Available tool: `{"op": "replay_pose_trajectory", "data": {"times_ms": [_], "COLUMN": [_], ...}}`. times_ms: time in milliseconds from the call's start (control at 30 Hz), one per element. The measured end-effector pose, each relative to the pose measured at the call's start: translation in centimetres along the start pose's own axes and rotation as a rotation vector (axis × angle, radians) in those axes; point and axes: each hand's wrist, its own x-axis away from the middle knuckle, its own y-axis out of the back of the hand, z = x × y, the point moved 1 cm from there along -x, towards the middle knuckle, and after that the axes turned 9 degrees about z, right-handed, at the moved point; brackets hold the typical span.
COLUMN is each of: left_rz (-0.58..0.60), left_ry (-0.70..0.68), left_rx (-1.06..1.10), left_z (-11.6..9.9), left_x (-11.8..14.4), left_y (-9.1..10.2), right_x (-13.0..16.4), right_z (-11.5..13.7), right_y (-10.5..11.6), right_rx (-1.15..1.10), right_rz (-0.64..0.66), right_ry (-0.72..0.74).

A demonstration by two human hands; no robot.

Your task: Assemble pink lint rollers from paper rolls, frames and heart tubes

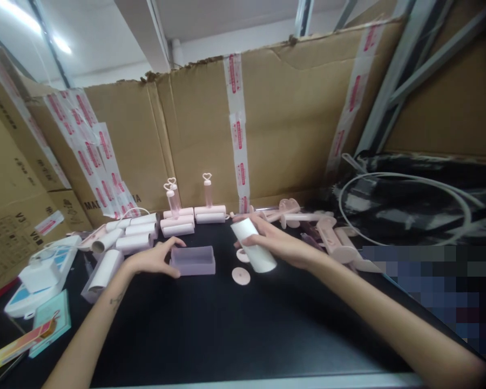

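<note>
A translucent lilac rectangular box (193, 265) lies on the black tabletop. My left hand (156, 259) has its thumb and fingers bent around the box's left end. To the right, my right hand (269, 237) grips a white paper roll (257, 249) by its side, tilted above the table. Just below and behind the roll are two flat pink discs: one round disc (241, 276) shows whole, while the other disc (242, 256) is partly covered by the roll.
Pink holders with white rolls (178, 229) stand at the back, some with heart-topped sticks (208, 189). More white rolls (133, 242) are piled at left, near a white power strip (40, 275). Pink plastic parts (334, 237) lie at right. A cardboard wall (291, 129) closes the back.
</note>
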Motion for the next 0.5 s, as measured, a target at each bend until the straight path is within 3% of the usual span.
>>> {"op": "replay_pose_trajectory", "data": {"times_ms": [67,133,200,233,367,500], "left_rz": [-0.137,-0.232,-0.215,-0.205,-0.219,-0.308], "left_ry": [-0.049,-0.224,-0.450,-0.499,-0.447,-0.440], "left_rx": [-0.036,0.043,0.201,0.263,0.394,0.488], "left_z": [-1.2,-3.1,-5.0,-5.7,-7.5,-7.9], "left_x": [0.4,0.2,-0.4,-0.7,-1.1,-0.7], "left_y": [-0.2,-1.9,-4.5,-6.0,-10.1,-11.3], "right_x": [0.2,0.7,1.3,1.7,2.7,2.0], "right_z": [-0.3,-0.8,-1.1,-1.0,0.2,0.0], "right_y": [-1.6,-3.6,-5.1,-5.4,-3.8,-0.8], "right_rx": [-0.078,-0.063,0.026,0.088,0.335,0.722], "right_rz": [0.018,0.086,0.194,0.251,0.472,0.360], "right_ry": [0.165,0.270,0.295,0.293,0.237,0.217]}}
